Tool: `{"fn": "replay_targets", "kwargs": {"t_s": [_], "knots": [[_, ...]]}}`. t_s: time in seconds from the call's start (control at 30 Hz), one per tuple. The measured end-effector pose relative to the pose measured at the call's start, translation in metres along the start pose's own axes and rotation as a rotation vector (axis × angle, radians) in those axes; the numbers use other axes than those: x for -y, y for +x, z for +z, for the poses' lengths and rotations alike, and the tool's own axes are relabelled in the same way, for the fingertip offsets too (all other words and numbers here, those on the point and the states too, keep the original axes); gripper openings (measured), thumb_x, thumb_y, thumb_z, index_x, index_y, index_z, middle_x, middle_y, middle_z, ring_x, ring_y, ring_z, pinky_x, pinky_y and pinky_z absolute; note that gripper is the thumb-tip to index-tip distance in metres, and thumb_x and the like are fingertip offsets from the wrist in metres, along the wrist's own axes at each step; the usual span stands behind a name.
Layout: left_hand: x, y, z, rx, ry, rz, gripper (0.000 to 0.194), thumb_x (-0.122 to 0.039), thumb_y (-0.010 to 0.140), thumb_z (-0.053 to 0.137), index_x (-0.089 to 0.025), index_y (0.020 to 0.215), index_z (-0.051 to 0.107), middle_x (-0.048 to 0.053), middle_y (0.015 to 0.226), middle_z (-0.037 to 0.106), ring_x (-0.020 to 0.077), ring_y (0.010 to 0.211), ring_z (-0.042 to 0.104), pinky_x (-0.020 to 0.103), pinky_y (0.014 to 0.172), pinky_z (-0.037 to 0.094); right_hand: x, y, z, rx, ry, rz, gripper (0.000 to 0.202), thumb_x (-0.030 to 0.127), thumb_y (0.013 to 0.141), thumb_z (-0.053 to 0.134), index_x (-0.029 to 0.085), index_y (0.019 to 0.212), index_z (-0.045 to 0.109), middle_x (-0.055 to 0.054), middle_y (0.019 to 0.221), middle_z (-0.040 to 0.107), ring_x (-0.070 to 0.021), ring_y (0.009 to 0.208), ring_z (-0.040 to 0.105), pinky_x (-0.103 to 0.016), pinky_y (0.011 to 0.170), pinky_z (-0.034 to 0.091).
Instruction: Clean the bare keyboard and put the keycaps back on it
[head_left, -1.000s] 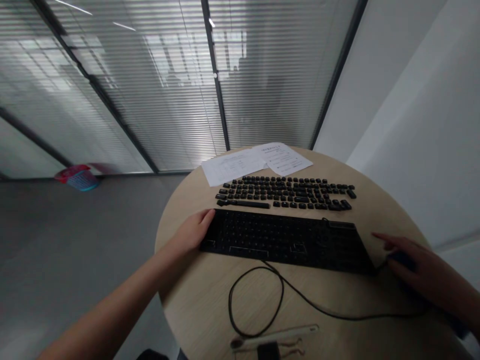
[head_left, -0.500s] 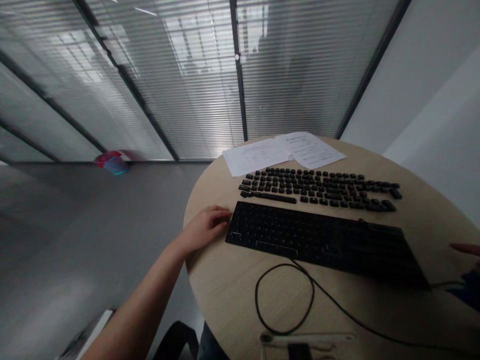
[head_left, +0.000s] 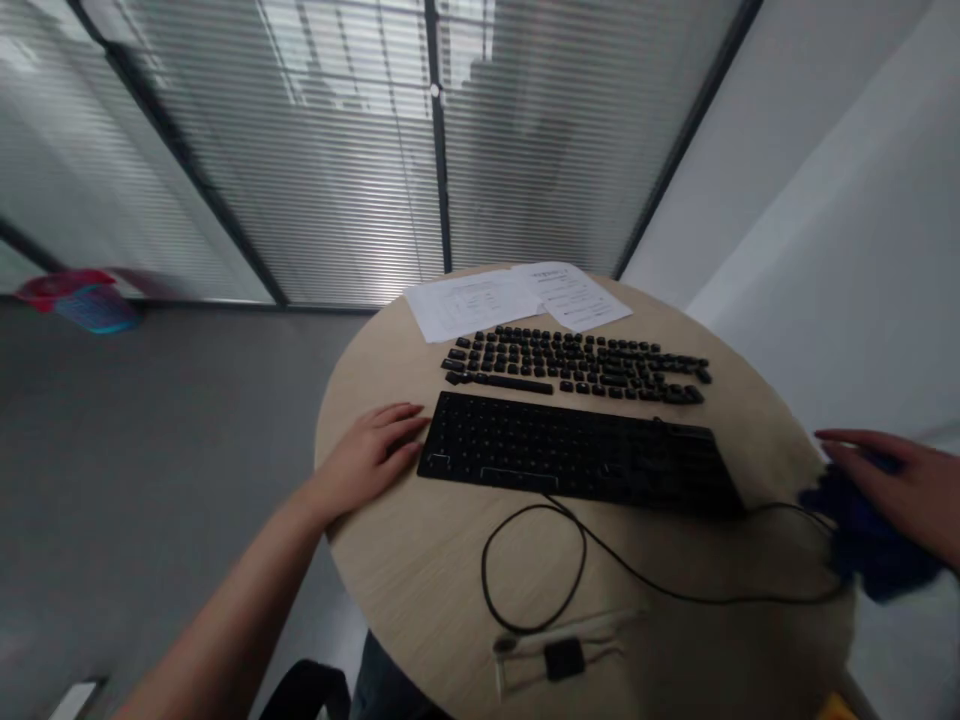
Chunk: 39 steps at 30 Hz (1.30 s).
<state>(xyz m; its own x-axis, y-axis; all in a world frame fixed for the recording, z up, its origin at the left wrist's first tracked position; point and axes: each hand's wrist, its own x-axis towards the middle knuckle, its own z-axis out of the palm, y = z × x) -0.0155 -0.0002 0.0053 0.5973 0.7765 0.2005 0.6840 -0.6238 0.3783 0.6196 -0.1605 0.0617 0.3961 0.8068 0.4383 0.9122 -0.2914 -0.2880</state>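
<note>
A black keyboard base (head_left: 570,450) with its keycaps off lies flat on the round wooden table. My left hand (head_left: 371,450) rests on the tabletop at the keyboard's left end, fingers stretched and apart, fingertips at or very near its edge. Beyond the base, loose black keycaps (head_left: 585,365) lie in rows like a keyboard layout, with a long space bar (head_left: 514,383) at the front left. Over the table's right edge, my right hand (head_left: 900,485) holds a dark blue cloth (head_left: 870,545) that hangs below its fingers. The cloth is slightly blurred.
Printed sheets (head_left: 480,303) lie at the table's far side. The keyboard's black cable (head_left: 694,600) loops in front and runs right under the cloth. A small black box with wires (head_left: 564,660) sits near the front edge. A red and blue basket (head_left: 94,305) stands on the floor.
My view has turned to the right, so the table sits further left. My right hand with the blue cloth has come further into view. My left hand stays beside the keyboard.
</note>
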Motion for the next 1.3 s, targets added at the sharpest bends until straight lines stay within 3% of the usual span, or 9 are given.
{"fn": "replay_targets", "kwargs": {"t_s": [0.13, 0.3, 0.43, 0.6, 0.83, 0.97, 1.13, 1.2, 1.3], "knots": [[0.004, 0.003, 0.0, -0.059, -0.049, -0.007, 0.054, -0.054, 0.1, 0.045, -0.018, 0.135, 0.066, 0.014, 0.139, 0.068, 0.0333, 0.127, 0.063, 0.055, 0.11, 0.05, 0.044, 0.003, -0.043, -0.174, 0.009, 0.247, 0.031, 0.046, 0.077, 0.074, 0.027, 0.1, 0.085, -0.01, 0.082, 0.079, -0.0242, 0.066, 0.069, -0.038, 0.059, 0.047], [-0.004, -0.007, -0.004, -0.19, -0.038, -0.035, 0.05, -0.054, 0.1, 0.047, -0.019, 0.131, 0.065, 0.014, 0.13, 0.071, 0.0335, 0.118, 0.066, 0.053, 0.104, 0.053, 0.086, -0.043, -0.045, -0.004, 0.174, -0.045, 0.026, 0.047, 0.08, 0.075, 0.026, 0.094, 0.083, -0.006, 0.078, 0.077, -0.0196, 0.063, 0.067, -0.033, 0.059, 0.048], [-0.04, -0.021, -0.004, -0.329, -0.008, 0.119, 0.037, -0.043, 0.103, 0.047, -0.018, 0.121, 0.068, 0.013, 0.115, 0.07, 0.0305, 0.107, 0.067, 0.048, 0.096, 0.054, 0.127, -0.082, -0.018, -0.168, 0.287, -0.289, 0.016, 0.036, 0.091, 0.069, 0.023, 0.088, 0.078, -0.006, 0.085, 0.075, -0.0207, 0.076, 0.07, -0.034, 0.071, 0.054], [-0.121, -0.033, 0.013, 0.018, -0.11, 0.548, 0.037, -0.052, 0.097, 0.062, -0.02, 0.115, 0.069, 0.009, 0.103, 0.07, 0.025, 0.09, 0.065, 0.04, 0.081, 0.052, 0.155, -0.09, -0.002, -0.413, 0.414, -0.327, 0.012, 0.028, 0.094, 0.066, 0.022, 0.09, 0.075, -0.004, 0.086, 0.073, -0.021, 0.081, 0.068, -0.038, 0.079, 0.054], [-0.174, -0.043, 0.045, 0.164, -0.056, 0.617, 0.054, -0.052, 0.092, 0.071, -0.022, 0.137, 0.062, 0.012, 0.122, 0.066, 0.032, 0.11, 0.06, 0.047, 0.097, 0.046, 0.161, -0.082, 0.028, -0.64, 0.559, -0.21, 0.02, 0.032, 0.096, 0.061, 0.02, 0.082, 0.069, -0.004, 0.081, 0.069, -0.0214, 0.079, 0.065, -0.039, 0.079, 0.051], [-0.177, -0.036, 0.051, 0.19, -0.001, 0.621, 0.04, -0.041, 0.098, 0.063, -0.024, 0.134, 0.065, 0.011, 0.115, 0.066, 0.0304, 0.107, 0.06, 0.047, 0.096, 0.046, 0.169, -0.09, 0.036, -0.575, 0.596, -0.308, 0.015, 0.028, 0.095, 0.062, 0.021, 0.085, 0.07, -0.003, 0.082, 0.07, -0.0213, 0.078, 0.065, -0.038, 0.077, 0.052], [-0.172, -0.027, 0.056, 0.169, 0.003, 0.596, 0.036, -0.038, 0.101, 0.058, -0.022, 0.133, 0.067, 0.011, 0.114, 0.068, 0.0301, 0.106, 0.062, 0.046, 0.093, 0.051, 0.195, -0.101, 0.009, -0.461, 0.676, -0.38, 0.013, 0.026, 0.096, 0.06, 0.023, 0.091, 0.071, -0.004, 0.087, 0.071, -0.0215, 0.083, 0.067, -0.038, 0.078, 0.054], [-0.17, -0.027, 0.056, 0.153, -0.004, 0.605, 0.036, -0.039, 0.102, 0.058, -0.023, 0.133, 0.066, 0.012, 0.115, 0.069, 0.0302, 0.107, 0.062, 0.047, 0.093, 0.051, 0.213, -0.106, 0.002, -0.264, 0.756, -0.479, 0.013, 0.024, 0.098, 0.058, 0.023, 0.095, 0.071, -0.005, 0.088, 0.07, -0.0206, 0.083, 0.067, -0.036, 0.077, 0.054], [-0.166, -0.033, 0.053, 0.133, -0.011, 0.589, 0.034, -0.038, 0.1, 0.062, -0.022, 0.13, 0.068, 0.012, 0.111, 0.07, 0.0298, 0.104, 0.063, 0.048, 0.093, 0.053, 0.241, -0.112, 0.006, 0.239, 0.739, -0.736, 0.017, 0.026, 0.101, 0.056, 0.022, 0.104, 0.072, -0.006, 0.095, 0.072, -0.0198, 0.09, 0.067, -0.035, 0.081, 0.055]]}}
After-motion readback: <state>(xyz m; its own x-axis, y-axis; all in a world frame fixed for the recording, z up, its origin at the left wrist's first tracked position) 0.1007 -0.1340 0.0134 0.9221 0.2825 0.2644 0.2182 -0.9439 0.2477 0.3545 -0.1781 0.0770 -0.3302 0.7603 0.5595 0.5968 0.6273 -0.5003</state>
